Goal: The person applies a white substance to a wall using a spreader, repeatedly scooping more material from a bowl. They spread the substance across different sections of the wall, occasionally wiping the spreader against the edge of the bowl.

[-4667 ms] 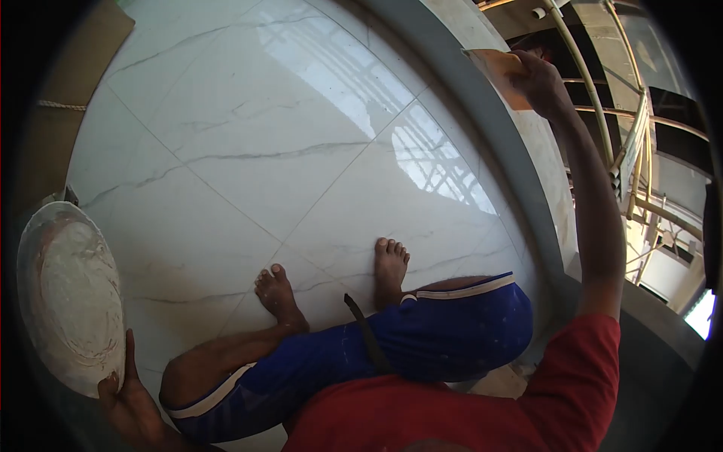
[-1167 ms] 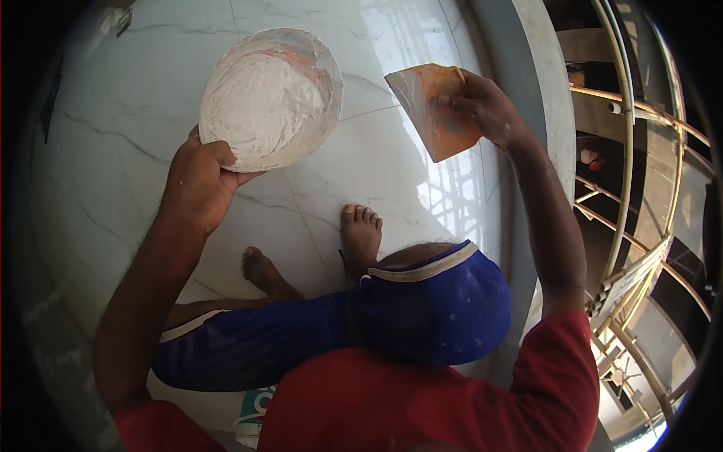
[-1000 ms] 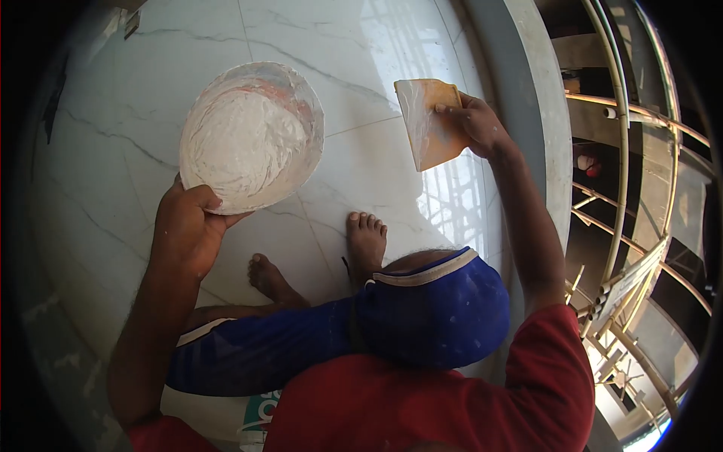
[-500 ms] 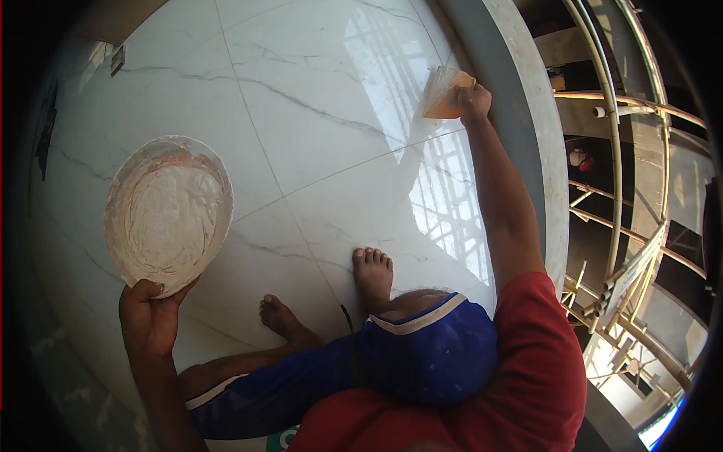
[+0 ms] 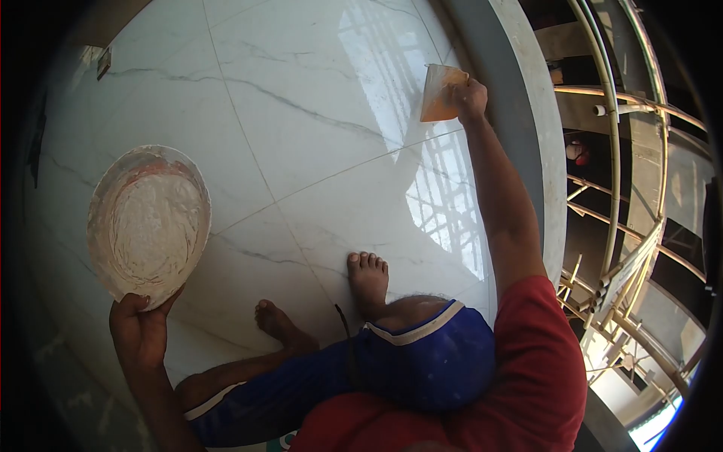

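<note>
My left hand (image 5: 141, 331) is closed on the near rim of a shallow bowl (image 5: 101, 260), thumb over the edge. Off-white paste (image 5: 157, 226) coats the inside of the bowl, with a reddish smear near its far side. At the end of my outstretched right arm, my right hand (image 5: 471, 99) grips an orange, partly see-through flat scraper (image 5: 435, 102). The scraper is at the marble-patterned tile floor (image 5: 301, 143), close to a tile joint and the floor's right border.
My bare feet (image 5: 367, 280) rest on the tiles below the joints. Along the right runs a grey raised ledge (image 5: 531, 143), and beyond it stand bamboo-like scaffold poles (image 5: 614, 151). A small box-like fitting (image 5: 104, 63) shows at the upper left.
The bowl and my left hand have shifted a little left and down in the view. In my right hand the scraper has turned slightly, its blade edge standing more upright.
</note>
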